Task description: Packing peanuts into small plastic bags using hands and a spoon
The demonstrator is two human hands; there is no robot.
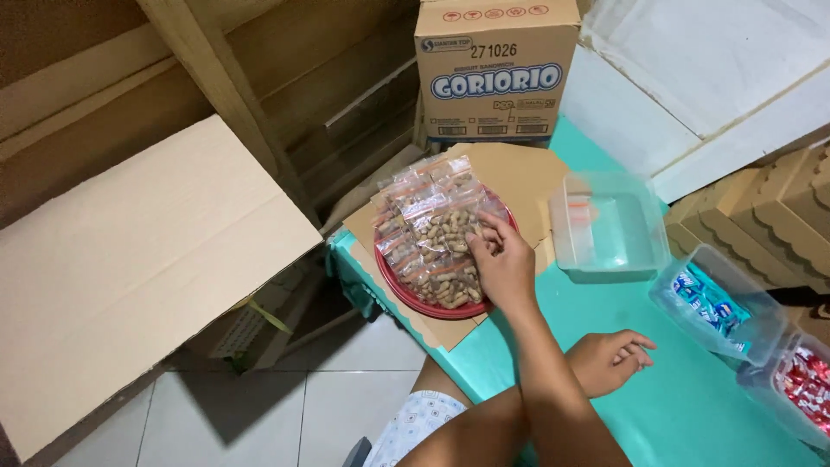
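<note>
Reaching across: right hand (504, 259), grip pinching a peanut bag (445, 229) on the red plate (406, 298); left hand (609, 359) resting loosely curled, holding nothing, on teal surface (692, 406).

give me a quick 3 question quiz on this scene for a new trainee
1. True or false: the small bags of peanuts lie on a red plate.
2. Multiple choice: where does the left hand rest? A. on the green table; B. inside a clear tub; C. on top of a cardboard box.
3. Fill in: the right hand touches the ____.

Key: 1 true; 2 A; 3 bags of peanuts.
</note>
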